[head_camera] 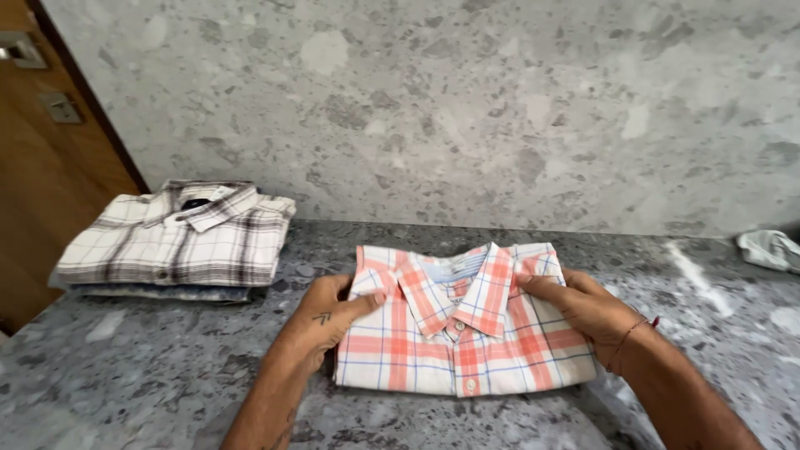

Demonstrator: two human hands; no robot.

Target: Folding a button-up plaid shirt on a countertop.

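Shirt (463,329) in orange and white plaid lies folded, collar up, on the grey speckled tabletop (125,375), and your left hand (327,315) and right hand (583,307) press its two upper corners, each grip grasping the cloth, likely to square the fold. To the shirt's left, well apart, two more folded shirts sit stacked, a brown plaid one (179,235) on top; a pale crumpled cloth (771,248) lies far right.
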